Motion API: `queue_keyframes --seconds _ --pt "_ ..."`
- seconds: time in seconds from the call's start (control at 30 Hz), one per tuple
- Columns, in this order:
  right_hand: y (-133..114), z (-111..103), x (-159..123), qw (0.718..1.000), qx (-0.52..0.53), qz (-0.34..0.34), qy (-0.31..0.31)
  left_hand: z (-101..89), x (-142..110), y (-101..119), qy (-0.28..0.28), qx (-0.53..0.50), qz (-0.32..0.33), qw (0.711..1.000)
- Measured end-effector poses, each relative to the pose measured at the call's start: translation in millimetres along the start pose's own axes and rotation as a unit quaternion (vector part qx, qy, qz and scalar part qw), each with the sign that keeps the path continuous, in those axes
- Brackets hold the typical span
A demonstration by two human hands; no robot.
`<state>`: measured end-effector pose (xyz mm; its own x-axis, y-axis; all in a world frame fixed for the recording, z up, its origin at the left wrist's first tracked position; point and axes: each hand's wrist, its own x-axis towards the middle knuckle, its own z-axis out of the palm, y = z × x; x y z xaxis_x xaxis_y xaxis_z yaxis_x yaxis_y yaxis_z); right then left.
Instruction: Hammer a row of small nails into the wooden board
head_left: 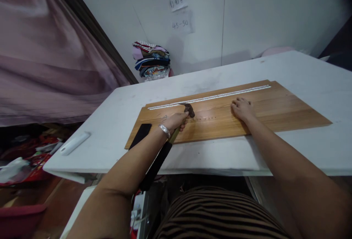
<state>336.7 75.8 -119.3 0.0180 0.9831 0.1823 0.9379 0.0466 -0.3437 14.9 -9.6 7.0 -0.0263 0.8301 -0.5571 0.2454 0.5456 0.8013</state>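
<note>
One wooden board [247, 112], one hammer [176, 129], one phone [140, 134], two hands

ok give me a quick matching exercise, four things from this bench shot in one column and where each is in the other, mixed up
Things:
1. hammer
2. right hand
3. black phone
4. folded clothes

Places:
a. stacked against the wall
b. flat on the wooden board
c. gripped in the left hand
d. at the board's left end

Pairs: 1-c, 2-b, 3-d, 4-a
</note>
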Motion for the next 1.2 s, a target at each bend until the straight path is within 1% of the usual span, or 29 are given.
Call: queue_keyframes --seconds 0.3,0.57,0.77,1.0,1.2 --pt "-1.6 -3.3 0.0 1.000 -0.015 0.002 -0.016 4.0 -3.4 -1.0 -0.006 0.007 -0.010 1.000" --pt "-0.1 -0.6 0.5 1.000 -0.014 0.005 -0.015 1.2 -1.6 0.3 -0.004 0.007 0.002 1.000" --pt "0.7 1.3 0.1 1.000 -0.003 0.003 0.002 1.0 -0.2 0.6 0.001 0.006 0.002 1.000" --pt "0.4 2.1 0.2 1.000 -0.002 0.003 0.012 2.1 2.4 -5.3 -0.017 0.002 -0.007 1.000" --pt "-1.2 -0.4 1.0 1.000 -0.009 0.013 -0.008 1.6 -0.3 -1.7 -0.009 -0.002 -0.005 1.000"
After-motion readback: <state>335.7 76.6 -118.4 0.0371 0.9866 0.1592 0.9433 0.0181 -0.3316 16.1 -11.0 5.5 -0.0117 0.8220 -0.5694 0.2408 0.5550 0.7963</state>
